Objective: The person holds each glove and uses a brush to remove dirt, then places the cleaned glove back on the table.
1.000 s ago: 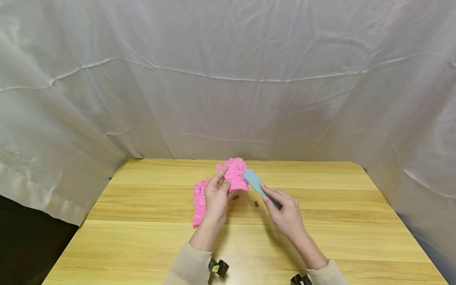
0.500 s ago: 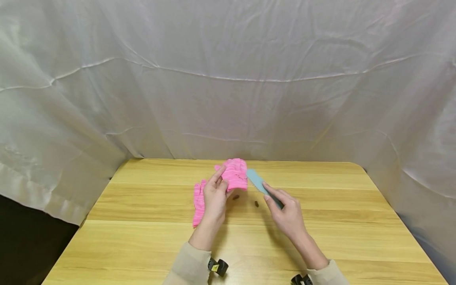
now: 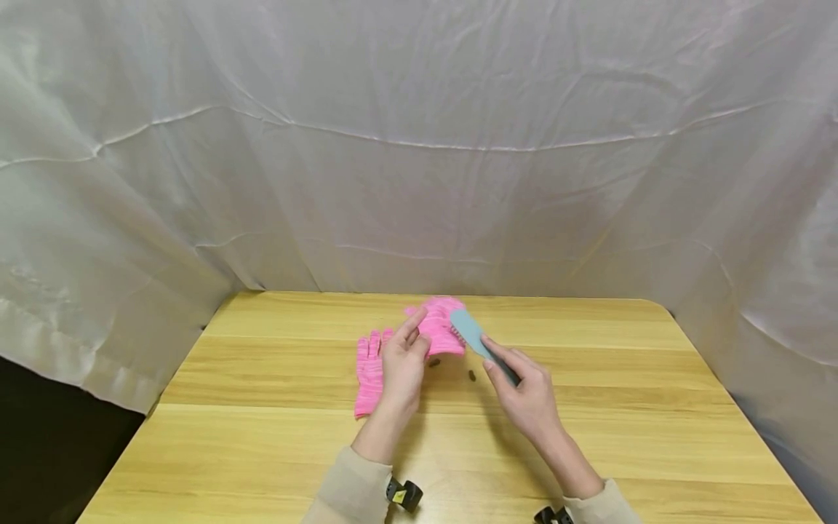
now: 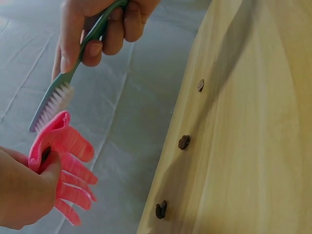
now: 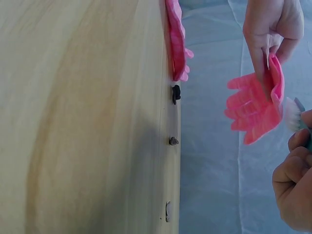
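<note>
My left hand (image 3: 402, 364) pinches the cuff of a pink knitted glove (image 3: 440, 324), held up off the table with its fingers dangling, as the left wrist view shows. My right hand (image 3: 527, 397) grips a blue-green brush (image 3: 466, 331) by its handle, forefinger stretched along the back. White bristles (image 4: 54, 103) face the glove and lie right at its cuff side. Another pink glove (image 3: 369, 375) lies flat on the table, left of my left hand and partly covered by it.
Small dark lumps (image 4: 184, 142) lie apart on the wooden table (image 3: 262, 451); two of them show below the raised glove in the head view. A grey curtain (image 3: 419, 182) hangs behind the table and along its sides.
The held glove and my left hand have shifted slightly right and down since half a second ago. The brush head, beside the glove then, now overlaps its right side.
</note>
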The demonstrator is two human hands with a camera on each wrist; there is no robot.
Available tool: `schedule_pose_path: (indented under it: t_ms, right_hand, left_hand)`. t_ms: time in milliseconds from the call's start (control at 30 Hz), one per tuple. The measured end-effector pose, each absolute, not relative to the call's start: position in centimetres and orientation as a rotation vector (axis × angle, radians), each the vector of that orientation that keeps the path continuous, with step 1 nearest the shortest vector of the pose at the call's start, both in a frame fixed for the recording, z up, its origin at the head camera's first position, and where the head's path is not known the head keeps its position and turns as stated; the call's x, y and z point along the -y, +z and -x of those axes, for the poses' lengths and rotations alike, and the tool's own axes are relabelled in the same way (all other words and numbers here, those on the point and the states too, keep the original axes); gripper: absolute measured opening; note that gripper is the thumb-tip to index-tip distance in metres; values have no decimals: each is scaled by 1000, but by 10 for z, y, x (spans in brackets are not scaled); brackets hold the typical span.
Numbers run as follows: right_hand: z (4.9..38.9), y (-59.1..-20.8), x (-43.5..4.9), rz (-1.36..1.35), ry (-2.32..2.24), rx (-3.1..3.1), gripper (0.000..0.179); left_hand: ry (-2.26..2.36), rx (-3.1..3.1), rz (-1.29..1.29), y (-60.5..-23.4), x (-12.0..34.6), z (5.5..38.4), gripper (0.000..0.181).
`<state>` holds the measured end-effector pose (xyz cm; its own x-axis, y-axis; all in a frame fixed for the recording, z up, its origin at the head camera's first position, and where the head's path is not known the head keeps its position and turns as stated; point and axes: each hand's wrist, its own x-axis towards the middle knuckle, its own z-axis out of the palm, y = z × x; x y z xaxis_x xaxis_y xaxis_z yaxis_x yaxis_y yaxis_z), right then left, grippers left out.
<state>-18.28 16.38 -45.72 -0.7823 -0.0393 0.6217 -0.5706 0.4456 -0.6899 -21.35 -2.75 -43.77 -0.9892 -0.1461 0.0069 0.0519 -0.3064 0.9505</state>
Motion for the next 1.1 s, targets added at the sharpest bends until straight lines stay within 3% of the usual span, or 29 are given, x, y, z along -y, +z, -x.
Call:
schedule_pose_path:
  t_ms: [1100]
  right_hand:
    - [185, -462, -167, -501, 1226, 2236, 36]
  left_hand:
    - [-2496, 1753, -92, -437, 23, 211, 49]
